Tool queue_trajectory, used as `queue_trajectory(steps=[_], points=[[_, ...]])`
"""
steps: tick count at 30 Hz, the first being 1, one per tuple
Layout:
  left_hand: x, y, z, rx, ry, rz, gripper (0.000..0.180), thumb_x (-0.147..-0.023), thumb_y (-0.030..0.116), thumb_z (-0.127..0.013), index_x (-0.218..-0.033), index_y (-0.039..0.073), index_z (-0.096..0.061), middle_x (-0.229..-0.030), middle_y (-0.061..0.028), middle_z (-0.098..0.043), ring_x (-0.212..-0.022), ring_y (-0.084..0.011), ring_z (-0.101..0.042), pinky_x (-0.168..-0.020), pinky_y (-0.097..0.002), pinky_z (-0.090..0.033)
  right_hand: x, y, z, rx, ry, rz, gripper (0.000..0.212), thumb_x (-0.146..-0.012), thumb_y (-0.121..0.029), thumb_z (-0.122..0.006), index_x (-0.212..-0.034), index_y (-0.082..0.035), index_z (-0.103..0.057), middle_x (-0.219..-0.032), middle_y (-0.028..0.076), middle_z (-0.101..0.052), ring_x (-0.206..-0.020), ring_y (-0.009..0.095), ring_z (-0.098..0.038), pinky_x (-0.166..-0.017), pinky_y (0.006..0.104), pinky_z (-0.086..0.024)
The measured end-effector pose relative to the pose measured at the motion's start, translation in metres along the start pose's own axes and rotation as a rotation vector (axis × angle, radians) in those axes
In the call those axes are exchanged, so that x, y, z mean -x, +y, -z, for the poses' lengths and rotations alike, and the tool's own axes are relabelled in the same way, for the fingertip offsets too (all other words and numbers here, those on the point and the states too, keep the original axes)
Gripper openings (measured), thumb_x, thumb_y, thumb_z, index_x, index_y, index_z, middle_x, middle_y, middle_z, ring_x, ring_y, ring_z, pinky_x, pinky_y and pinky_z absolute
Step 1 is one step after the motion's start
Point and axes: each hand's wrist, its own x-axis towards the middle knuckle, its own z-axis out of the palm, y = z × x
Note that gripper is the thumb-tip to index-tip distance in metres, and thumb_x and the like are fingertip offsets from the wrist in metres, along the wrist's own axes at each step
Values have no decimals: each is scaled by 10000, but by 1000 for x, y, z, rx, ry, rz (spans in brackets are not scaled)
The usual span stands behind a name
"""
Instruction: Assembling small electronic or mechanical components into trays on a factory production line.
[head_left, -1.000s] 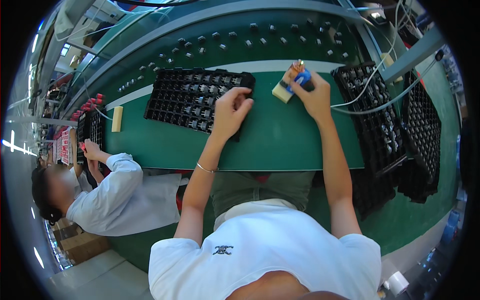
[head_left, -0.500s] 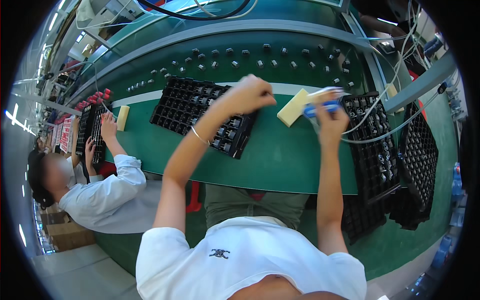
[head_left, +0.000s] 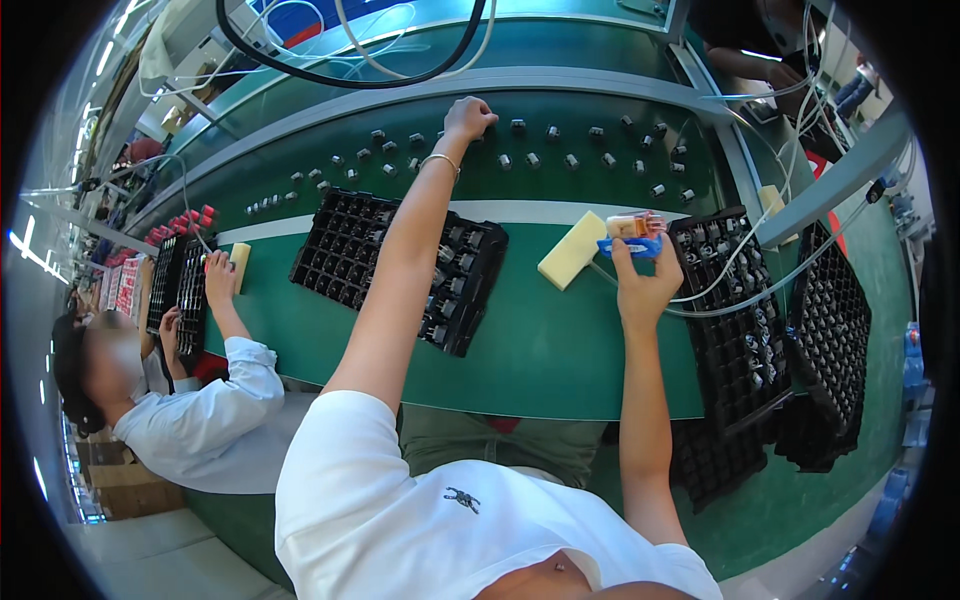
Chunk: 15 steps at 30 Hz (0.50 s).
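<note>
My left hand (head_left: 470,118) reaches far forward over rows of small silver-and-black cylindrical parts (head_left: 553,132). Its fingers are closed; whatever is between them is hidden. Beneath my left forearm lies a black compartment tray (head_left: 345,240), partly filled with similar parts. My right hand (head_left: 648,285) grips a blue hand tool (head_left: 632,246) with a clear, orange-tinted top, held upright over the green table (head_left: 560,360). A pale yellow block (head_left: 572,250) lies just left of the tool.
More black trays with parts (head_left: 735,320) are at the right, crossed by a clear hose (head_left: 770,298). A metal frame bar (head_left: 835,190) slants in there. At the left, a co-worker (head_left: 215,380) handles dark trays. Cables (head_left: 350,75) hang over the far side.
My left hand has moved from above the tray forward to the rows of parts, its arm now stretched out. My right hand, still on the blue tool, has come slightly nearer.
</note>
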Motion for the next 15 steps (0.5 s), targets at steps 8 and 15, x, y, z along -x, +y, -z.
queue_trajectory(steps=[8, 15], points=[[27, -25, 57, 19, 296, -231, 490, -737, 511, -762, -1007, 104, -725, -895, -112, -722, -885, -297, -690, -791, -398, -533, 0, 6, -14, -365, -35, -300, 355, -821, -62, -747, -1133, 43, -614, -1015, 63, -652, -900, 108, -613, -802, 253, -500], [185, -64, 162, -267, -7, 23, 443, -765, 516, -692, -858, 85, -736, -852, -149, -712, -824, -330, -685, -754, -439, -546, 5, 14, -17, -405, -41, -345, 332, -859, -108, -716, -1143, 30, -615, -1011, 76, -659, -858, 122, -640, -666, 234, -559]])
